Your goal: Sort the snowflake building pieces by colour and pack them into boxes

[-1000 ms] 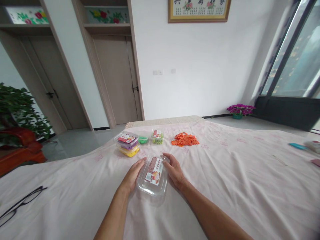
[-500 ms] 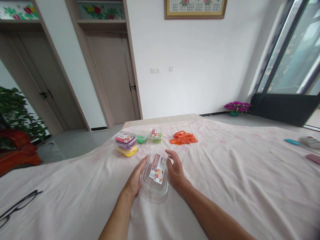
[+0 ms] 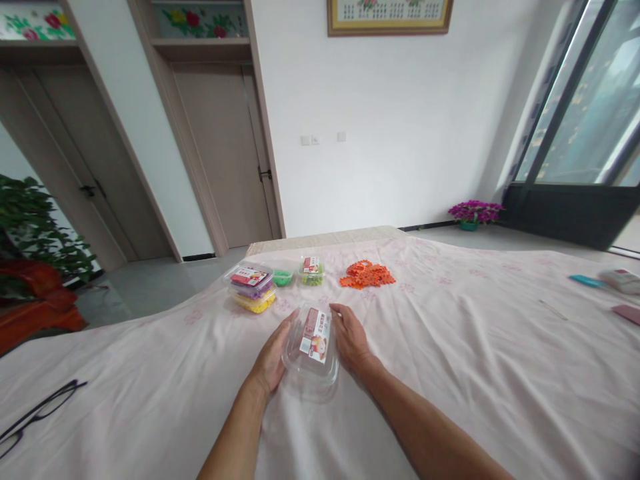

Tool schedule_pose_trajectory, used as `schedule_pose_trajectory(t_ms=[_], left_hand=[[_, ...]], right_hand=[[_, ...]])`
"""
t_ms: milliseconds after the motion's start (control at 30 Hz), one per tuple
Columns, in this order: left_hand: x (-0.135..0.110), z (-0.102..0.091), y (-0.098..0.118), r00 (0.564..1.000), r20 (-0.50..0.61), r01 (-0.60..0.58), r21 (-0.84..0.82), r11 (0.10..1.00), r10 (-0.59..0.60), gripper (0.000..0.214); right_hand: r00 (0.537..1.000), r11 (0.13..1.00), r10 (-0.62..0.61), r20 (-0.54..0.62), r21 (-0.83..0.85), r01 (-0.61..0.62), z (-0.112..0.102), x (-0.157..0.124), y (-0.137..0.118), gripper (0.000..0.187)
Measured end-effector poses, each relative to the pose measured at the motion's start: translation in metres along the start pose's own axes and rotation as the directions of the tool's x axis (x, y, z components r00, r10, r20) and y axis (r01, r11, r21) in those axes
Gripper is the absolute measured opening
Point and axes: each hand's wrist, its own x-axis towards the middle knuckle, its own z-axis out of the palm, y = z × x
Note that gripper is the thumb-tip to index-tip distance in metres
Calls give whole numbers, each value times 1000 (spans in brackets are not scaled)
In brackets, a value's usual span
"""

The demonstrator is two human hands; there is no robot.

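Note:
Between my hands is a clear plastic container with a red and white label on its lid; nothing coloured shows inside. My left hand grips its left side, the thumb along the edge. My right hand holds the right side, fingers bent round the far corner. Beyond it lies a loose pile of orange notched pieces. To the left, a container of purple pieces is stacked on one of yellow pieces. Beside them are a container of green pieces and a labelled light-green one.
A pale flowered cloth covers the table in wrinkles. Black-framed glasses lie at the left. On the right are a blue item, a thin stick, a whitish packet and a dark pink item.
My right hand's fingers have closed in against the container's right side. The container has shifted very slightly; the other things on the cloth stay put.

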Motion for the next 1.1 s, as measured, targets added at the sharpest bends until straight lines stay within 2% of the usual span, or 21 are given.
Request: schedule_pose_trajectory(t_ms=[167,400,567,800,1000,1100], left_hand=[[-5,3,9,998,51,37,5,999,-37,53],[-7,-2,13,992,98,83,-12,997,-81,59],[-13,8,20,984,155,96,-44,994,-88,58],[-19,12,27,990,120,77,6,997,-77,55],[-21,5,25,983,168,63,54,997,-72,66],[-21,7,25,988,134,62,120,991,-78,71]], right_hand=[[1000,1000,14,-17,-6,-14,-1,-1,-5,29],[996,997,-35,-79,62,40,1,0,-5,30],[991,992,-51,-127,109,65,-1,0,-9,30],[995,977,31,-95,211,-10,-2,-2,-15,34],[996,982,39,-75,188,-25,1,-2,-8,34],[997,987,28,-73,158,-16,2,-1,-4,31]])
